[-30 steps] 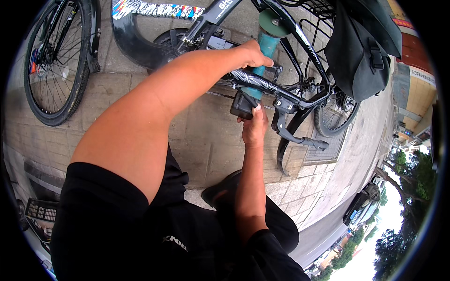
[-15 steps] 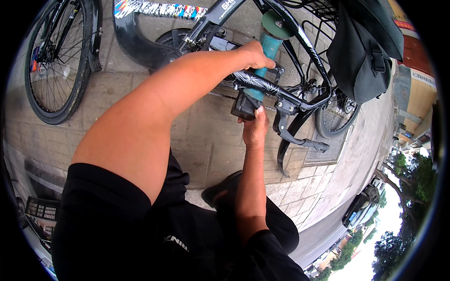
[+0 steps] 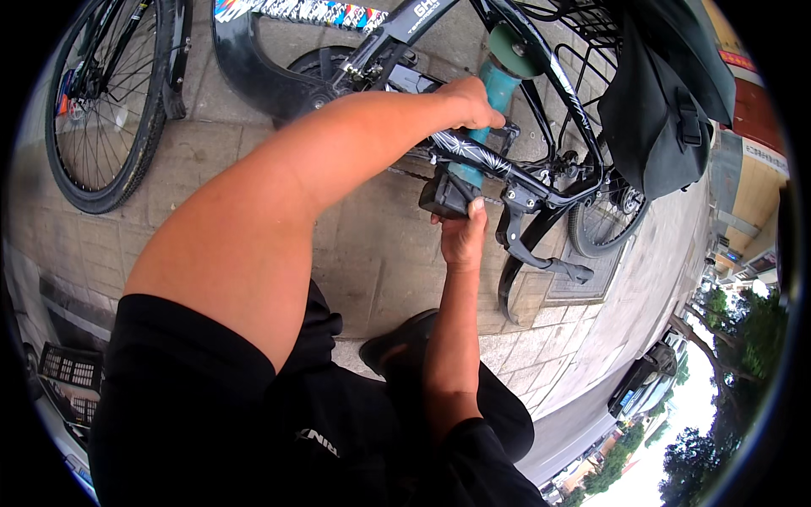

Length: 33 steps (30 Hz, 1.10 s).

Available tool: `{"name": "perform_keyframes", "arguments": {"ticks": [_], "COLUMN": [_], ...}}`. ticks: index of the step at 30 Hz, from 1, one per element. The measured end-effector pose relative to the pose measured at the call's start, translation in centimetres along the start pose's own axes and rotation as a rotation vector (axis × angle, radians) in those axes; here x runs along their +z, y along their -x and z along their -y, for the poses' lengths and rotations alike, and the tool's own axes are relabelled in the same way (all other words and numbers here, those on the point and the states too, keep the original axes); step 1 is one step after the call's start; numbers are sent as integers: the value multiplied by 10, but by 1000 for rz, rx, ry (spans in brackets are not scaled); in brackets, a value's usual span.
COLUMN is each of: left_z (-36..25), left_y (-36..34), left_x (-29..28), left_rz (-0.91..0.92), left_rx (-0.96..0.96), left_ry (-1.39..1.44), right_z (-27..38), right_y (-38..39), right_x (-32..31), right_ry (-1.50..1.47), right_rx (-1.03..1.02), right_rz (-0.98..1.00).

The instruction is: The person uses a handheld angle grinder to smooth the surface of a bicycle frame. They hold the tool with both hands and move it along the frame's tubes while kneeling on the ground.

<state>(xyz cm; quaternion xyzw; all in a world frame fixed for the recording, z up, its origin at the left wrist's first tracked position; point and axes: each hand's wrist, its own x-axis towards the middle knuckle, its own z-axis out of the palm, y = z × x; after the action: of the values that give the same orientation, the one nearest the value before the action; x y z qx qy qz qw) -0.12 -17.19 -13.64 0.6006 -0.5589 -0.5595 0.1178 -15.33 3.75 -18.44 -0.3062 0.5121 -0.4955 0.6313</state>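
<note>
A teal cordless angle grinder (image 3: pixel 500 88) runs lengthwise among the tubes of a black bicycle (image 3: pixel 583 160), with a green disc (image 3: pixel 513 51) at its far end. My left hand (image 3: pixel 473 105) is closed around the teal body, its arm stretched across from the left. Lower down, my right hand (image 3: pixel 462 237) grips the near end by the black battery pack (image 3: pixel 445 194), thumb along its side. A black frame tube with a white star-like pattern (image 3: pixel 473 150) crosses in front of the grinder and hides part of it. My left fingers are partly hidden.
Below the frame, a kickstand-like black lever (image 3: pixel 541 253) sticks out. A dark saddlebag (image 3: pixel 650 127) hangs at the bicycle's rear. Another bicycle wheel (image 3: pixel 110 127) stands at the left on the paving (image 3: pixel 355 262). A black crate (image 3: pixel 72 372) sits at lower left.
The whole view has shifted slightly, so the bicycle and the angle grinder appear a little farther right and lower. Both hands keep their hold.
</note>
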Motion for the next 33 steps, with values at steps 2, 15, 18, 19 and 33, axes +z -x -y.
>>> {"name": "perform_keyframes", "arguments": {"ticks": [2, 15, 18, 19, 33], "left_z": [-1, 1, 1, 2, 7], "left_y": [2, -1, -4, -7, -12], "left_x": [0, 3, 4, 4, 7], "left_rz": [1, -11, 24, 41, 12], "left_rx": [0, 14, 5, -2, 25], "left_ry": [11, 82, 73, 67, 104], "right_z": [-1, 1, 1, 1, 3], "right_y": [0, -2, 1, 3, 2], "right_x": [-4, -7, -3, 1, -4], "right_ry": [-1, 40, 43, 43, 71], "right_rx": [6, -39, -43, -43, -40], "right_rz": [11, 1, -24, -35, -22]}}
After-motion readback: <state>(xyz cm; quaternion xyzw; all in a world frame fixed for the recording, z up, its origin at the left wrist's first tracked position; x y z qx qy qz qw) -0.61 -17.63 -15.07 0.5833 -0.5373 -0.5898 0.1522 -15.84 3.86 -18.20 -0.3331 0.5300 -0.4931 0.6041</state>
